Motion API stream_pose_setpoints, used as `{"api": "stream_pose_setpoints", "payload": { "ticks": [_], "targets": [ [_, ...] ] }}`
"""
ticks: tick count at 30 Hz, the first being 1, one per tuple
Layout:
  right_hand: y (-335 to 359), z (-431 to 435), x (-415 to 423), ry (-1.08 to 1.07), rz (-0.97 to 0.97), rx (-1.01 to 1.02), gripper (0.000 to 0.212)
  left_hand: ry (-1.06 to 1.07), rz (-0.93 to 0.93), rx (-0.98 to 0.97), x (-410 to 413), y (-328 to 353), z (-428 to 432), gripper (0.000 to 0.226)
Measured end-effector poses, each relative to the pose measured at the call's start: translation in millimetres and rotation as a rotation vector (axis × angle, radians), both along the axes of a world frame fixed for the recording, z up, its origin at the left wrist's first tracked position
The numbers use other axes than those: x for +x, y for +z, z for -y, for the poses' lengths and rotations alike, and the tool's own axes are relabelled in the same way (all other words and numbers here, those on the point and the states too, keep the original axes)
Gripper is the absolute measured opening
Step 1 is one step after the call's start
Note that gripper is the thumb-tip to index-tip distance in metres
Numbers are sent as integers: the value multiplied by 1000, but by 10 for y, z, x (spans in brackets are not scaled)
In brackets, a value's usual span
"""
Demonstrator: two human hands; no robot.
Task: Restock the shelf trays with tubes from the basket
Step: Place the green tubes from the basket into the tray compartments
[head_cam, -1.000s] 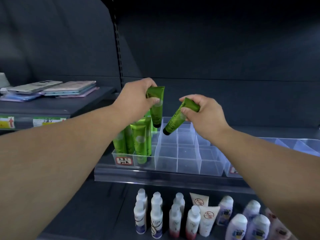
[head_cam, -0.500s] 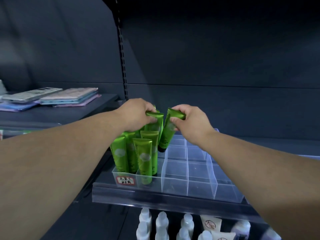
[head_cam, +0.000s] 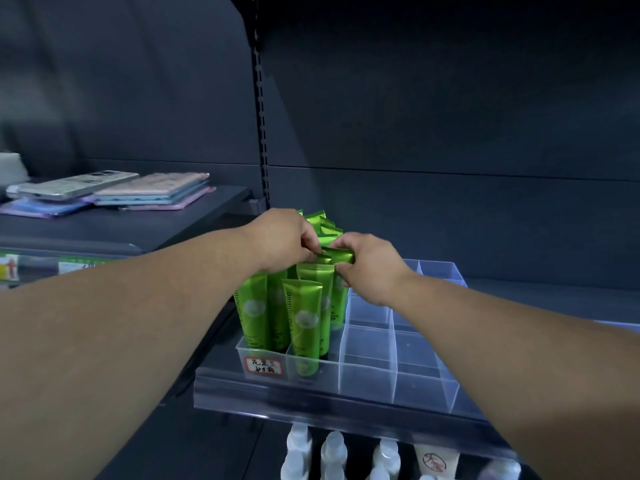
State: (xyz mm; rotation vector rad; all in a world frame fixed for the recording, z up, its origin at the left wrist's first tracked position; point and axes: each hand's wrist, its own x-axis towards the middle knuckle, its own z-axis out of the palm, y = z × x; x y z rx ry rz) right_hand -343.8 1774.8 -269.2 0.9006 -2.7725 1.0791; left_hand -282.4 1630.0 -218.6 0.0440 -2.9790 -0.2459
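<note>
Head view shows left hand [head_cam: 282, 242] and right hand [head_cam: 367, 265] each pinching a green tube [head_cam: 341, 256] into the clear tray [head_cam: 426, 375]; next, release, then fill empty compartments.

To my left, flat packets [head_cam: 152, 190] are lying stacked on a dark shelf [head_cam: 114, 226], with price tags [head_cam: 8, 268] showing along its front edge. Below me, white bottles [head_cam: 332, 452] are standing in rows, and a pale tube [head_cam: 436, 460] is sitting just beside them.
</note>
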Motion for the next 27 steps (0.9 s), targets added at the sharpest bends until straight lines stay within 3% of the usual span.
{"api": "stream_pose_setpoints", "payload": {
  "ticks": [9,16,27],
  "targets": [
    [-71,-6,17,-59,-76,-82,27,-9,-30,-2,55,25,-1,17],
    [-37,-106,103,-80,-66,-92,38,31,-52,45,165,92,-15,18],
    [-168,-686,688,-103,-49,-151,32,64,-299,111,640,-6,-483,20]
  ]
}}
